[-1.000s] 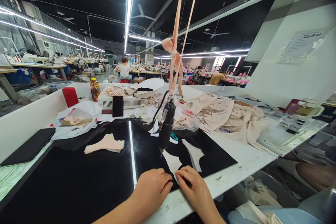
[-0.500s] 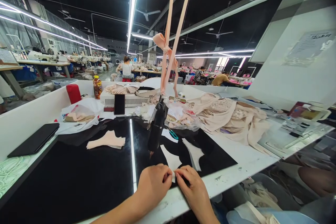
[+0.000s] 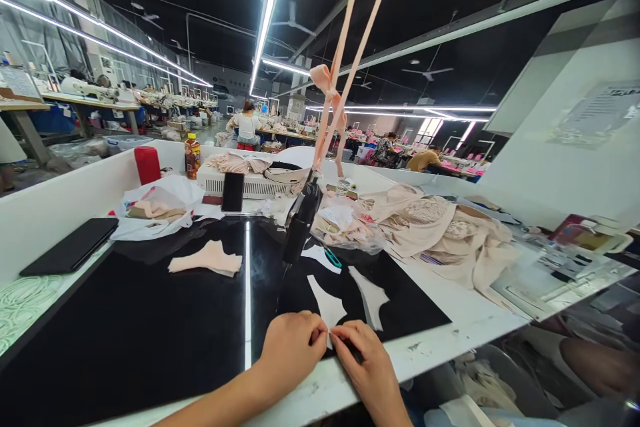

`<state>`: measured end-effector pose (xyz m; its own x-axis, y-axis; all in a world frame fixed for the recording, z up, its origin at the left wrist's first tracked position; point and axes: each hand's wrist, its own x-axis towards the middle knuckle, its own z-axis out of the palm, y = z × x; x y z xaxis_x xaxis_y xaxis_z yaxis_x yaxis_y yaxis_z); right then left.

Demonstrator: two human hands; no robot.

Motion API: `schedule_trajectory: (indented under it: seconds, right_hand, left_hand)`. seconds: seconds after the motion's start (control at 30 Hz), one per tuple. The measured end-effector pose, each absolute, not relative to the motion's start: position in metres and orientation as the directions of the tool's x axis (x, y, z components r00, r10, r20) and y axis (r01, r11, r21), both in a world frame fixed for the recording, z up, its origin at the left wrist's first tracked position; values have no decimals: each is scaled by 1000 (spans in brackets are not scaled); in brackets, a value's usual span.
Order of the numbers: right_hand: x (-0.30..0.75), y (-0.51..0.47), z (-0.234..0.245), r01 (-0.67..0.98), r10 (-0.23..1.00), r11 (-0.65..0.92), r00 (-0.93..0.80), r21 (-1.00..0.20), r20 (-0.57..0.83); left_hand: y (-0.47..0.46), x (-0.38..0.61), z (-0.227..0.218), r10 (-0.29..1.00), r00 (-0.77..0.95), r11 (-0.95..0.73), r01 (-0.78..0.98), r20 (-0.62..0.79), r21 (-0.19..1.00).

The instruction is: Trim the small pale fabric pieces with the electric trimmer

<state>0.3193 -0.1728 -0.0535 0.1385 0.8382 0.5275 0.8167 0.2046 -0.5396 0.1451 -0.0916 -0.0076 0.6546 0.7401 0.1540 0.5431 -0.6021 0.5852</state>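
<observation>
Both hands rest at the near edge of a glossy black work surface (image 3: 150, 327). My left hand (image 3: 290, 350) is curled, its fingertips pinched at the lower end of a white cut piece (image 3: 327, 307). My right hand (image 3: 367, 360) is also closed, pinching the same spot from the right over black fabric (image 3: 400, 300). A black hand tool (image 3: 300, 220) hangs just above and behind my hands on peach straps (image 3: 340, 73) from overhead. Another white cut piece (image 3: 370, 293) lies to the right.
A peach fabric piece (image 3: 207, 259) lies left of centre. Beige garments (image 3: 440, 227) pile at the right. A phone (image 3: 233, 191), a white box (image 3: 250, 183), a red cup (image 3: 148, 164), a bottle (image 3: 192, 155) and a plastic bag (image 3: 155, 207) stand at the back. A dark tablet (image 3: 70, 247) lies left. Other people sit far behind.
The hanging tool has swung left and tilted. My fingertips have closed together on the lower end of the white cut piece. The camera has shifted slightly.
</observation>
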Motion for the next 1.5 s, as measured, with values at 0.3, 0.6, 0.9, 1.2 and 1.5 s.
schedule_trajectory:
  seconds: [0.3, 0.6, 0.9, 1.2, 1.5]
  right_hand:
    - [319, -173, -56, 816, 805, 211, 167, -538, 569]
    - [318, -173, -59, 767, 806, 204, 220, -608, 549]
    - [320, -162, -35, 616, 810, 86, 414, -783, 416]
    - [339, -106, 6, 251, 861, -41, 500, -967, 94]
    - [350, -70, 19, -33, 855, -93, 510, -995, -97]
  left_hand:
    - [-91, 145, -8, 730, 664, -615, 535, 161, 579]
    - [-93, 144, -5, 719, 675, -623, 522, 165, 583]
    - [-92, 146, -11, 733, 656, -623, 537, 183, 568]
    - [-98, 143, -12, 665, 709, -697, 475, 235, 537]
    - [-94, 146, -19, 563, 769, -789, 391, 302, 473]
